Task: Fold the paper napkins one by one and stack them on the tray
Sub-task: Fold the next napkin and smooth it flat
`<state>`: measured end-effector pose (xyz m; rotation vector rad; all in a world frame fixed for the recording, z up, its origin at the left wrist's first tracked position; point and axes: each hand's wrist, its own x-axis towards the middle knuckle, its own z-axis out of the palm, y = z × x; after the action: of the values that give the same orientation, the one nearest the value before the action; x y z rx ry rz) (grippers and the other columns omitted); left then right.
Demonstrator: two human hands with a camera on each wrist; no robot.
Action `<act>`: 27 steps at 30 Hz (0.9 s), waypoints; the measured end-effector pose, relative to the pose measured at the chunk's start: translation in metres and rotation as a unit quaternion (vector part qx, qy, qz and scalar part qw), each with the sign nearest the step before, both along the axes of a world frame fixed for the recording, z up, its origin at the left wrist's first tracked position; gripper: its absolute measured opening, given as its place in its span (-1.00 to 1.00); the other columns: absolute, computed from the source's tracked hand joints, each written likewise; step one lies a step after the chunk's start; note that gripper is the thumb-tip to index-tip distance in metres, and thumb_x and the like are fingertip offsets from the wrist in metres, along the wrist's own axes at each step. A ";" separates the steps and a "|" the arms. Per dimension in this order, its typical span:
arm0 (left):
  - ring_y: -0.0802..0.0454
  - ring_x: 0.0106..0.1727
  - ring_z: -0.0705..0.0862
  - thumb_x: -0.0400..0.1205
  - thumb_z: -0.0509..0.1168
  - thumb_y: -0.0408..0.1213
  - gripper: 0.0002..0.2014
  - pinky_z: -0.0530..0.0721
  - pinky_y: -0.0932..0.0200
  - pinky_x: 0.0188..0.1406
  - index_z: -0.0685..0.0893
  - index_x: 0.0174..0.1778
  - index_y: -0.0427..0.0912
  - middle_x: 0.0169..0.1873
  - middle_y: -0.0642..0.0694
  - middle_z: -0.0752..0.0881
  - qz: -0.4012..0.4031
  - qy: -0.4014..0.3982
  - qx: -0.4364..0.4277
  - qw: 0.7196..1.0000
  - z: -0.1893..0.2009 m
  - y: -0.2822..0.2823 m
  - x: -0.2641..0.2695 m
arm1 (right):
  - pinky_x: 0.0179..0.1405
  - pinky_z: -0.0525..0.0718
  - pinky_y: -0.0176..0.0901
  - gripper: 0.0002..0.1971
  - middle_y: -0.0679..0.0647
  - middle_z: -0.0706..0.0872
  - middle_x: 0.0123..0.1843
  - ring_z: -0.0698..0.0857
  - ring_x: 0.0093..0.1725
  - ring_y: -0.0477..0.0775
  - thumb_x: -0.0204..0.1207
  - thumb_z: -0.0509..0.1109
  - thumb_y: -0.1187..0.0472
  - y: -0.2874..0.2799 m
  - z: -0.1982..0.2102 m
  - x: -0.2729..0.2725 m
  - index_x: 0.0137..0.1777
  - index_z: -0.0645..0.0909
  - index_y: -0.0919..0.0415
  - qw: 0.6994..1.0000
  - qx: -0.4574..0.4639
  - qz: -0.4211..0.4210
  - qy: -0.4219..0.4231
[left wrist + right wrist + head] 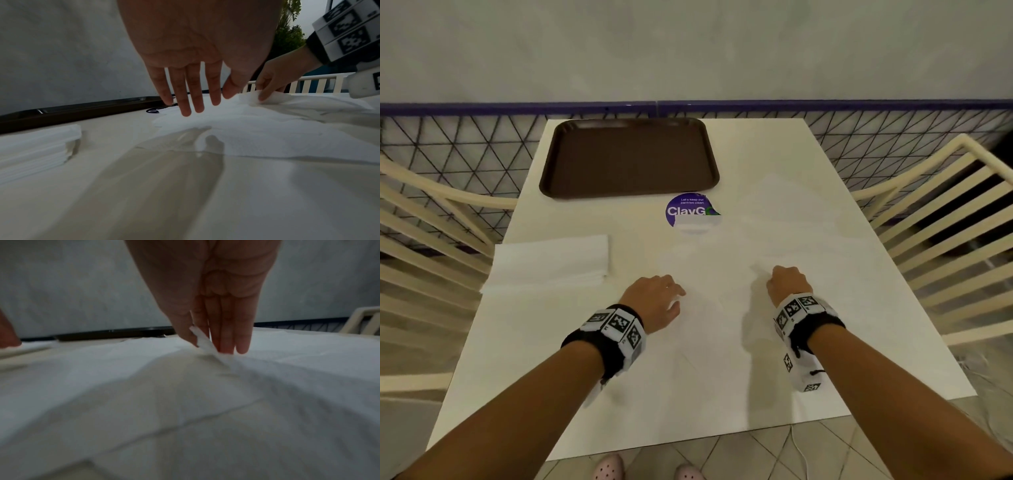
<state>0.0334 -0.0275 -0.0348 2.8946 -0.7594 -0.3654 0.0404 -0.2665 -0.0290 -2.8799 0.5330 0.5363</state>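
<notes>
Right hand (213, 308) is pinching a raised fold of the unfolded napkin (287, 369); left hand (193, 53) is hovering over it, fingers straight and spread, holding nothing.

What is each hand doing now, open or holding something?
Left hand: open, fingers straight above the unfolded napkin, holding nothing.
Right hand: pinches a raised part of the unfolded napkin between thumb and fingers.

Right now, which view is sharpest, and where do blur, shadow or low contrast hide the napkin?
Head view: sharpest, but the white napkin nearly vanishes against the pale table. Left wrist view: dim, the left hand casts a shadow over the napkin's edge. Right wrist view: dark and soft, foreground blurred; only the corner pinched by the right hand reads clearly.
</notes>
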 end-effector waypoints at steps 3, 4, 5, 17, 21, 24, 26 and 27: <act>-0.04 0.32 0.56 0.61 -0.15 0.05 -0.44 0.41 0.18 0.30 0.52 0.41 -0.05 0.33 -0.04 0.56 0.004 -0.002 -0.031 1.000 0.006 -0.008 0.000 | 0.15 0.59 -0.02 -0.67 0.27 0.60 0.29 0.63 0.25 0.28 0.71 0.05 0.20 -0.006 0.004 -0.005 0.26 0.57 0.32 1.000 0.016 -0.023 -0.015; -0.05 0.30 0.57 0.57 -0.18 0.07 -0.39 0.43 0.18 0.28 0.53 0.40 -0.07 0.32 -0.06 0.57 0.006 -0.002 -0.037 0.999 0.008 -0.010 0.000 | 0.17 0.58 -0.01 -0.65 0.26 0.60 0.30 0.62 0.26 0.28 0.72 0.03 0.17 -0.007 0.006 -0.007 0.30 0.57 0.30 0.999 0.020 -0.024 -0.018; -0.05 0.31 0.57 0.61 -0.13 0.06 -0.44 0.43 0.17 0.28 0.52 0.41 -0.07 0.32 -0.07 0.57 0.009 -0.005 -0.037 0.999 0.010 -0.011 0.000 | 0.16 0.58 -0.02 -0.63 0.26 0.61 0.29 0.62 0.26 0.28 0.72 0.02 0.15 -0.008 0.008 -0.009 0.30 0.58 0.29 0.999 0.025 -0.028 -0.016; 0.01 0.35 0.52 0.73 0.02 -0.11 -0.63 0.39 0.15 0.34 0.45 0.45 -0.01 0.37 -0.01 0.49 0.023 -0.003 -0.038 0.999 0.023 -0.002 -0.018 | -0.10 0.59 -0.07 -0.71 0.28 0.66 -0.10 0.52 -0.17 0.17 0.58 0.23 0.21 -0.016 0.008 -0.018 -0.04 0.70 0.42 0.975 0.143 -0.167 -0.016; 0.02 0.36 0.52 0.73 0.02 -0.11 -0.63 0.40 0.18 0.33 0.45 0.45 0.00 0.38 0.00 0.49 0.036 0.011 -0.030 0.999 0.021 0.009 -0.022 | -0.05 0.54 -0.11 -0.64 0.31 0.72 0.17 0.62 -0.03 0.25 0.61 0.24 0.13 -0.016 0.010 -0.021 0.14 0.67 0.43 0.972 0.156 -0.172 -0.026; 0.02 0.37 0.51 0.73 0.02 -0.11 -0.62 0.41 0.16 0.34 0.42 0.47 0.00 0.38 -0.01 0.48 0.035 0.023 -0.018 0.999 0.018 0.012 -0.024 | 0.13 0.60 -0.08 -0.65 0.29 0.71 0.24 0.67 0.16 0.30 0.66 0.18 0.12 -0.015 0.016 -0.028 0.26 0.67 0.28 0.980 0.148 -0.121 -0.050; 0.02 0.38 0.50 0.72 0.05 -0.11 -0.60 0.42 0.16 0.33 0.37 0.50 -0.01 0.40 -0.02 0.45 0.036 0.028 -0.025 0.999 0.020 0.011 -0.025 | 0.14 0.61 -0.04 -0.64 0.28 0.71 0.23 0.67 0.20 0.29 0.70 0.12 0.13 -0.007 0.023 -0.031 0.25 0.66 0.28 0.987 0.130 -0.051 -0.079; 0.02 0.39 0.49 0.71 0.08 -0.11 -0.57 0.42 0.15 0.33 0.32 0.53 -0.02 0.42 -0.02 0.43 0.033 0.026 -0.034 0.999 0.021 0.009 -0.024 | 0.15 0.61 -0.02 -0.64 0.26 0.71 0.23 0.66 0.20 0.28 0.71 0.09 0.12 0.001 0.026 -0.032 0.25 0.65 0.28 0.988 0.120 -0.007 -0.094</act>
<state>0.0090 -0.0184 -0.0136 2.8278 -0.6544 -0.3969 0.0088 -0.2658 -0.0029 -2.6577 0.4261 0.2994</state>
